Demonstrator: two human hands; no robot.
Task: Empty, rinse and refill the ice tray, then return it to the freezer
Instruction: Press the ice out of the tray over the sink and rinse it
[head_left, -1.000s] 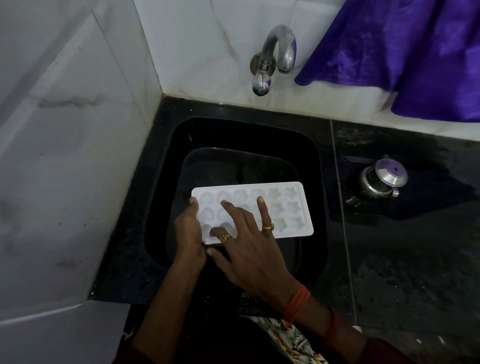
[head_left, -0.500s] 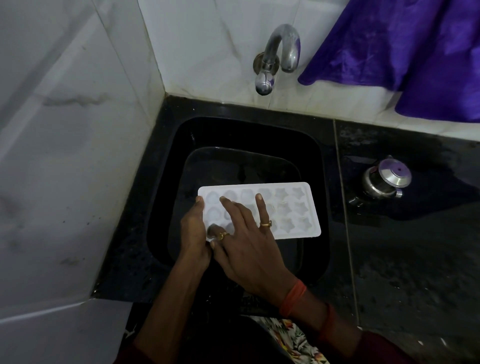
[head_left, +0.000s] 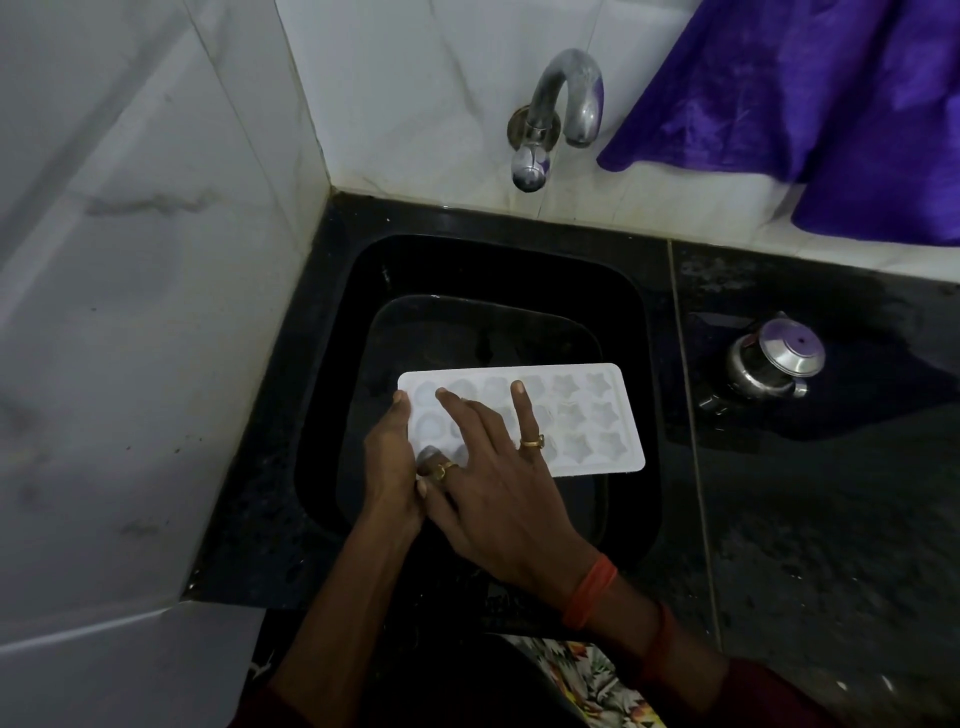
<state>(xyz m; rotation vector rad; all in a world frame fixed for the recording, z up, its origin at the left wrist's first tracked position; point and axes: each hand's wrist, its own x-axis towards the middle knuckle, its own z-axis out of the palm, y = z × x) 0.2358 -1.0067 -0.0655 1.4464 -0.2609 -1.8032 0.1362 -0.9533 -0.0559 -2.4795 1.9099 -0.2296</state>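
A white ice tray (head_left: 597, 415) with round and star-shaped cells is held level over the black sink (head_left: 467, 270). My left hand (head_left: 387, 457) grips the tray's left end, its thumb lying along the edge. My right hand (head_left: 498, 488) rests on top of the left half. Two of its fingers are stretched across the cells, and a ringed finger is bent onto a cell at the near edge. Whether the cells hold ice or water I cannot tell.
A metal tap (head_left: 566, 104) sticks out of the white tiled wall behind the sink, with no water running. A small steel lidded pot (head_left: 774, 364) stands on the wet black counter (head_left: 831, 519) to the right. Purple cloth (head_left: 831, 104) hangs at the top right.
Only the view has drifted a little. Both hands and the tray keep the same places over the sink.
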